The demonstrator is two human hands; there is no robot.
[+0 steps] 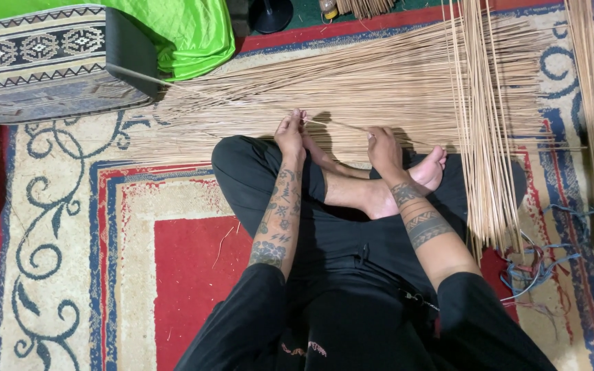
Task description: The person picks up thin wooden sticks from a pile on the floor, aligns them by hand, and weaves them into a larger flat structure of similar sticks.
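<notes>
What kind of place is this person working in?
Probably a room in a home, with work done on the floor: a patterned carpet, a cushion beside it, and thin sticks spread before the seated person.

The fingertips of the left hand (290,134) hide among the thin sticks (352,89). Past the right hand (383,148), the long sticks (482,103) run off the top edge.

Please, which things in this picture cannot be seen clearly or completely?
- Head view: the fingertips of the left hand and right hand are too small to show how they grip the thin stick.
- The upright bundle of sticks is cut off by the top edge.
- The dark round base is cut off by the top edge.
- The carpet under the person's legs is hidden.
</notes>
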